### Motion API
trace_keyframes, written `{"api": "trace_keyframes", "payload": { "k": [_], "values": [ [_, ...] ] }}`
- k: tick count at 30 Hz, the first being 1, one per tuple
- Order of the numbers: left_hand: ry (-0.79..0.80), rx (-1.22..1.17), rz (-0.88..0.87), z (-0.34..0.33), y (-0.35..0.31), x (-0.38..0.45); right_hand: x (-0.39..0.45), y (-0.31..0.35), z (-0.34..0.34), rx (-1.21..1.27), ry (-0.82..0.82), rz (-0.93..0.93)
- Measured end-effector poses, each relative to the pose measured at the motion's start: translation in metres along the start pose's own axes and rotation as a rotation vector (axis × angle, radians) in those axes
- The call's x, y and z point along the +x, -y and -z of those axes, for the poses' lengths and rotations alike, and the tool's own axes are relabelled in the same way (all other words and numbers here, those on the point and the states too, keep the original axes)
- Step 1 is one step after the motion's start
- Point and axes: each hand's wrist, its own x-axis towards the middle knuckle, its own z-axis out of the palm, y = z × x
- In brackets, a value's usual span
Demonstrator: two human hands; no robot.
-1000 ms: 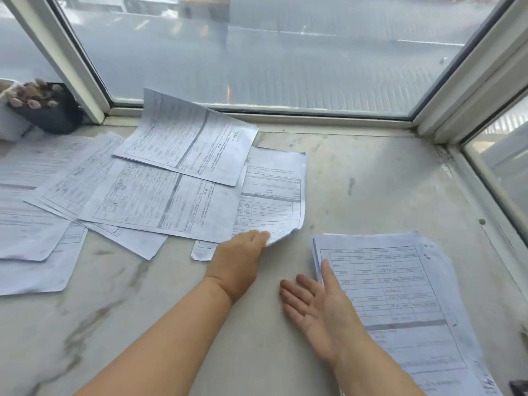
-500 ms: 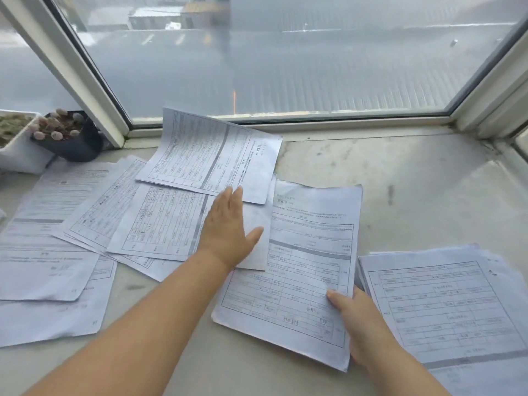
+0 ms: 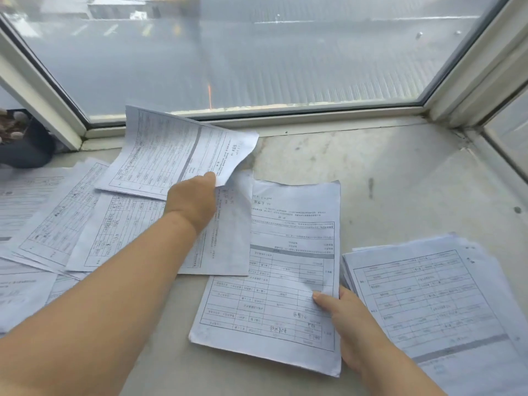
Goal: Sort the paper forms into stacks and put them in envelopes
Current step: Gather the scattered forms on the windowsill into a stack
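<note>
My left hand (image 3: 192,202) pinches the far form (image 3: 174,151) by its curling corner; my right hand (image 3: 343,315) pinches the near form (image 3: 271,295) at its edge, beside the stack (image 3: 428,295). I'd lift the corner slowly, peeling only one sheet.

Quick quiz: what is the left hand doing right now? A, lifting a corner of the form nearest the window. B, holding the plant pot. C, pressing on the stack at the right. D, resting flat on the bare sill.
A: the left hand pinches the curled-up corner of the form nearest the window.
</note>
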Motion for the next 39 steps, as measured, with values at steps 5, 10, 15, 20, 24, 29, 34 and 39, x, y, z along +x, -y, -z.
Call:
{"api": "trace_keyframes", "payload": {
  "k": [5, 10, 15, 20, 24, 29, 34, 39],
  "values": [
    [-0.039, 0.063, -0.129, -0.005, -0.005, -0.062, -0.002, 0.002, 0.001, 0.021, 0.019, -0.006],
    [-0.004, 0.094, -0.117, -0.008, -0.033, -0.088, -0.006, 0.002, -0.002, 0.009, 0.001, 0.011],
    [-0.082, -0.029, -0.162, -0.007, -0.060, -0.124, -0.008, 0.003, -0.003, -0.018, -0.019, 0.037],
    [0.023, -0.115, -0.195, -0.031, -0.090, -0.175, -0.011, 0.006, 0.001, 0.008, 0.031, 0.008],
    [0.090, -0.156, -0.200, -0.032, -0.110, -0.209, -0.030, -0.001, 0.007, -0.023, 0.115, 0.041],
    [0.150, -0.189, -0.201, -0.030, -0.144, -0.256, -0.053, -0.015, 0.042, -0.380, 0.070, 0.168],
    [0.272, -0.218, -0.046, -0.024, -0.182, -0.295, -0.069, 0.000, 0.077, -0.648, 0.212, 0.169],
    [0.337, -0.543, 0.047, -0.010, -0.173, -0.304, -0.065, 0.018, 0.081, -0.593, 0.343, 0.057]
  ]
}}
